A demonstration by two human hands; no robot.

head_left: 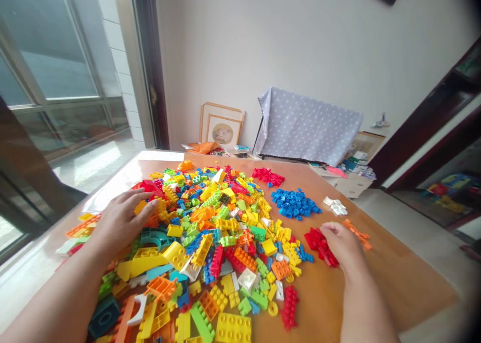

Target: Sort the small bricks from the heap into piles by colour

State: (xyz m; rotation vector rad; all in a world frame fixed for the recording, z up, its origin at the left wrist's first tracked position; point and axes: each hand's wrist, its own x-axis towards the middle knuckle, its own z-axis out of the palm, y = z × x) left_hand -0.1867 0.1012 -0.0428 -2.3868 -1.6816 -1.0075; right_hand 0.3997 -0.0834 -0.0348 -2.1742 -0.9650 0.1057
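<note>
My left hand (pixel 122 218) rests at the left side of a big mixed heap of toy building bricks (pixel 225 225). Its fingers are spread, reaching over orange bricks and touching or nearly touching a red brick (pixel 153 187). On the right, my right hand (pixel 345 244) is closed in a pinch beside a small pile of red bricks (pixel 319 244); whatever its fingertips may hold is hidden. Just beyond that hand lie a cluster of white bricks (pixel 335 206) and a few joined orange pieces (pixel 358 234).
A pile of blue bricks (pixel 295 203) and a further red pile (pixel 268 176) sit towards the far side of the brown table (pixel 406 283). Past the table edge are a polka-dot cloth (pixel 308 122) over a stand, and framed pictures (pixel 222 127) against the wall.
</note>
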